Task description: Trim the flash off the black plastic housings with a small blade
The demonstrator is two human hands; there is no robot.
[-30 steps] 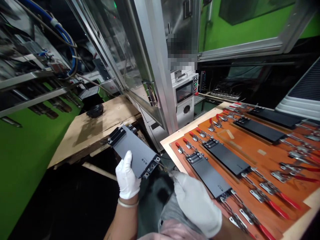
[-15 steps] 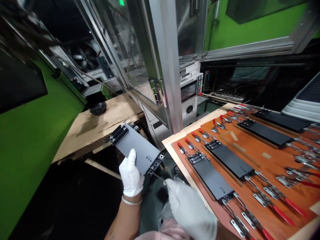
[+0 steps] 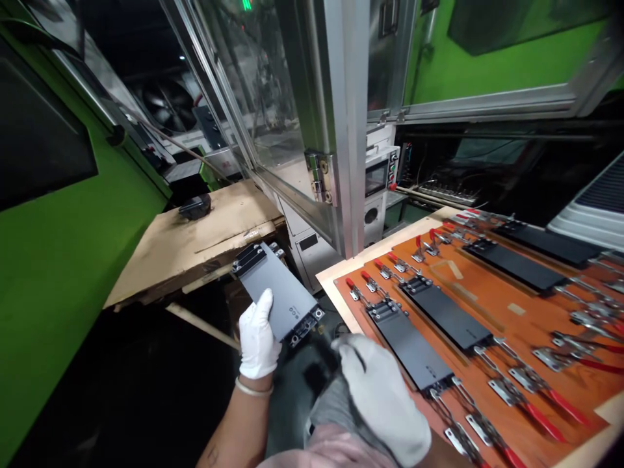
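Observation:
My left hand [image 3: 258, 338], in a white glove, grips a flat grey rectangular panel [image 3: 277, 289] with black bracket-like ends, its thumb lying on the top face. The panel is tilted, its near end towards my right hand. My right hand [image 3: 375, 383], also gloved, is closed below and right of the panel, apart from it. Whatever its fingers hold is blurred and too small to name. To the right, an orange fixture board [image 3: 487, 383] carries several similar panels, such as the nearest clamped panel [image 3: 412, 344], held at their ends by red-handled toggle clamps [image 3: 507, 390].
A wooden table [image 3: 234, 208] with a black object [image 3: 195, 207] on it stands at the left. A metal-framed door [image 3: 348, 162] rises ahead between the two work surfaces. Green machine housings [image 3: 127, 214] flank the space. A grey ribbed case [image 3: 589, 201] sits at the far right.
My right hand has drawn away from the panel's near end, where a thin dark rod reached from its fingers to the panel. The panel and my left hand have shifted slightly right.

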